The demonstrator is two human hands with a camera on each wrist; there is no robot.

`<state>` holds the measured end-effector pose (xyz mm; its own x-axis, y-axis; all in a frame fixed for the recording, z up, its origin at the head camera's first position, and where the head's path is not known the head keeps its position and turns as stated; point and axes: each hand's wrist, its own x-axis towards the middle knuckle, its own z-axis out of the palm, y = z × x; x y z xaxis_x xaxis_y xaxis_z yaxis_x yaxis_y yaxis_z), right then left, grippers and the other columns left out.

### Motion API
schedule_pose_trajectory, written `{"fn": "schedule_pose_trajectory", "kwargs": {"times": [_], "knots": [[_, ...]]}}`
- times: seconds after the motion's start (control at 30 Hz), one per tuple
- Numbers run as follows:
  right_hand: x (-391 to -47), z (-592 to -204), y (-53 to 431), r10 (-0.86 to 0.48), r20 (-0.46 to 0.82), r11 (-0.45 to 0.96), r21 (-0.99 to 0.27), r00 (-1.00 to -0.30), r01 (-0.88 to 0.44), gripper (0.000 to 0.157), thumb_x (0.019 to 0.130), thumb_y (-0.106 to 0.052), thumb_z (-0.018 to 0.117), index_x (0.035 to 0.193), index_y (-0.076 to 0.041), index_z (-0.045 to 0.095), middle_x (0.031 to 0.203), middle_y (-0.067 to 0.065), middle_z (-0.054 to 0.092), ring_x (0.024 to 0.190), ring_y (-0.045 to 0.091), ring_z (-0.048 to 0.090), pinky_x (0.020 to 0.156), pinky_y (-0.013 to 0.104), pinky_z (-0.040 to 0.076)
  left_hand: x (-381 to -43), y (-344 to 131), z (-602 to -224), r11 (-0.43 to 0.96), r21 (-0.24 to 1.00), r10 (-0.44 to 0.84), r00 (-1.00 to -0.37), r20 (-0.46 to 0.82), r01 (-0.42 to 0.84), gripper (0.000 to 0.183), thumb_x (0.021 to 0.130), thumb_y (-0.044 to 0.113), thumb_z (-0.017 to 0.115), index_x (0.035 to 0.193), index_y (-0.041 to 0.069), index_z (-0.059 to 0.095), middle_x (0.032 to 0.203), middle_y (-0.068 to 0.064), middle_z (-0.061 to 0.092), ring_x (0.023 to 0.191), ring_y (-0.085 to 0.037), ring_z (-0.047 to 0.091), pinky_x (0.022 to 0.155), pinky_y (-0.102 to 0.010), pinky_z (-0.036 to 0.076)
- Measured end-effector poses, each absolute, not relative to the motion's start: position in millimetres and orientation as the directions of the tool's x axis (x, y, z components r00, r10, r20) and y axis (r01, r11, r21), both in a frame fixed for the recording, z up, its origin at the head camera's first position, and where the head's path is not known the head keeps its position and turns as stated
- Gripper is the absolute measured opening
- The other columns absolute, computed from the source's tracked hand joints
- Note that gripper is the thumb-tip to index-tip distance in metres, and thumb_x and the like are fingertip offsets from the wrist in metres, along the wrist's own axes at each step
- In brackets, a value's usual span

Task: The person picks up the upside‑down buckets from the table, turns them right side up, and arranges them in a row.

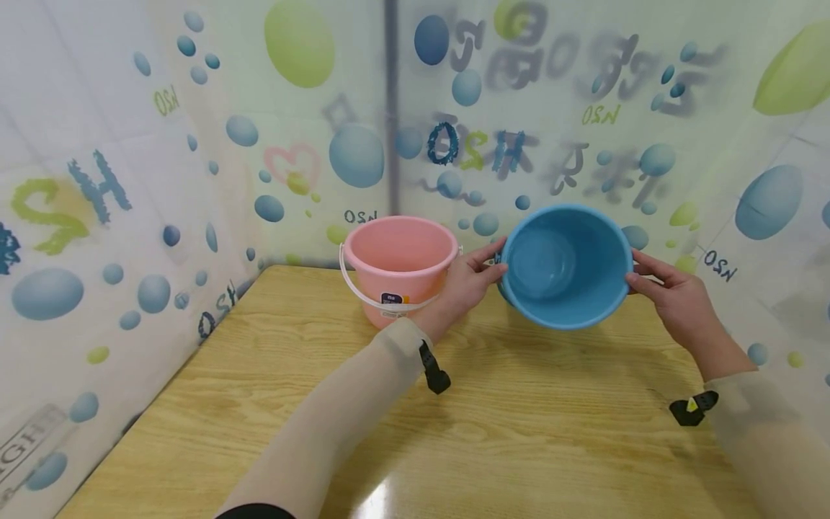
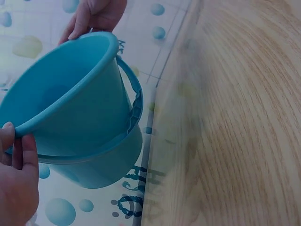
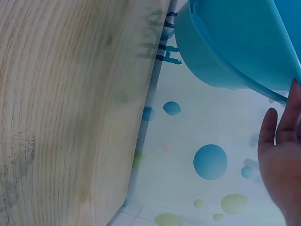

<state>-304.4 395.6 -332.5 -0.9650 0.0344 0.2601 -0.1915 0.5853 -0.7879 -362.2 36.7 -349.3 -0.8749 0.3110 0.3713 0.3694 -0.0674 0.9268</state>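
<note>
A blue bucket (image 1: 599, 252) is held up tilted, its mouth facing my head camera. My left hand (image 1: 468, 281) pinches its rim on the left between thumb and fingers. On the opposite side, my right hand (image 1: 677, 299) grips the rim the same way. The left wrist view shows the bucket's blue handle (image 2: 136, 106) lying against its outer wall. Left of the blue bucket, a pink bucket (image 1: 372, 285) stands upright on the table, partly covered by my left hand and wrist. In the right wrist view, the right fingers (image 3: 269, 125) are at the rim.
The wooden table (image 1: 519, 432) spreads below both arms. A printed curtain (image 1: 292, 115) with blue and green dots surrounds its back and sides. The pink bucket's white handle (image 1: 353, 285) hangs down in front of it.
</note>
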Motion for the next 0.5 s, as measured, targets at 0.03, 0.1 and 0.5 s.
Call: {"fn": "schedule_pose_trajectory", "kwargs": {"times": [0.03,0.1,0.5], "knots": [[-305,-331,395,0.033,0.252,0.586,-0.789,-0.967,-0.185,0.065,0.113,-0.045,0.06,0.171,-0.025,0.041,0.115,-0.031,0.061,0.096,-0.018,0.068,0.123,0.041,0.048,-362,36,-348,-0.064,0.929,0.31,-0.878,0.365,0.364,0.055,0.11,0.011,0.067,0.163,0.018,0.054,0.158,-0.012,0.063,0.12,-0.04,0.075,0.1,-0.034,0.065],[-305,-329,395,0.033,0.236,0.585,-0.792,-0.971,-0.172,0.065,0.113,-0.047,0.059,0.171,-0.025,0.04,0.113,-0.032,0.062,0.096,-0.017,0.068,0.126,0.053,0.044,-362,36,-345,-0.068,0.933,0.312,-0.881,0.357,0.354,0.054,0.111,0.012,0.067,0.163,0.017,0.054,0.159,-0.012,0.063,0.12,-0.039,0.076,0.102,-0.034,0.065],[-314,-323,399,-0.081,0.215,0.23,-0.946,-0.973,-0.228,0.07,0.113,-0.025,0.063,0.171,-0.002,0.031,0.109,-0.019,0.073,0.094,-0.003,0.075,0.085,0.009,0.059,-370,35,-332,-0.186,0.962,0.333,-0.908,0.255,0.202,0.052,0.11,0.013,0.068,0.16,0.013,0.057,0.156,-0.021,0.064,0.12,-0.038,0.078,0.108,-0.042,0.062]]}}
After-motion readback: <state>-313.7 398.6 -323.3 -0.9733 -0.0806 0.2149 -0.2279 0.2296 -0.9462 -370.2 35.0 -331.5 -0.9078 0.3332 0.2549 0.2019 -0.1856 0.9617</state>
